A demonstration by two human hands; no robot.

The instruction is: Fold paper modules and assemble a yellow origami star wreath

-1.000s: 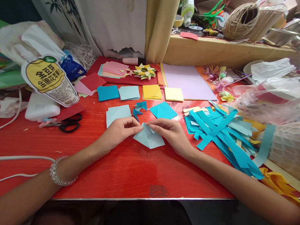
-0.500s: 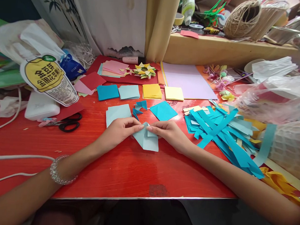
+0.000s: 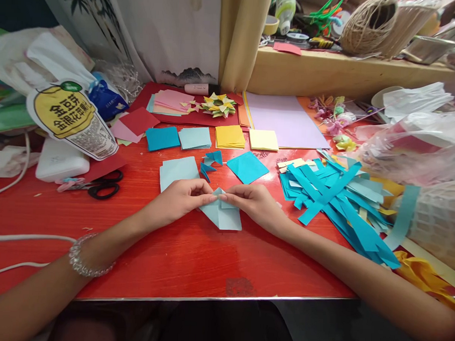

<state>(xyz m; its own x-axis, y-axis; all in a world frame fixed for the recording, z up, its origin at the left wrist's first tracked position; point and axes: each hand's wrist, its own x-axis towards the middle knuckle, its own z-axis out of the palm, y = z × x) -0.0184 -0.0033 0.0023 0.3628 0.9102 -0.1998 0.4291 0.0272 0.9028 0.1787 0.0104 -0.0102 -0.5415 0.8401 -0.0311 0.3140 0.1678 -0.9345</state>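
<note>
Between my two hands is a light blue sheet of origami paper (image 3: pixel 221 218), partly folded, with creases running down to a lower corner. My left hand (image 3: pixel 184 198) pinches its upper left edge between thumb and fingers. On the opposite side my right hand (image 3: pixel 254 202) pinches the upper right edge, its thumb close to the left thumb. Just behind the hands lie small folded blue paper pieces (image 3: pixel 211 163) and a bright blue paper square (image 3: pixel 247 167). A light blue paper stack (image 3: pixel 179 171) lies partly behind my left hand.
Paper stacks in blue, yellow (image 3: pixel 230 137) and cream line the red table (image 3: pixel 163 268). Blue paper strips (image 3: pixel 332 195) heap at the right. Black-handled scissors (image 3: pixel 105 184) and a white box (image 3: pixel 62 161) are at the left. A folded paper ring (image 3: pixel 219 106) sits at the back.
My thumbs have shifted slightly along the light blue paper's upper edges, and its top point appears a little lower. Both hands keep their pinch.
</note>
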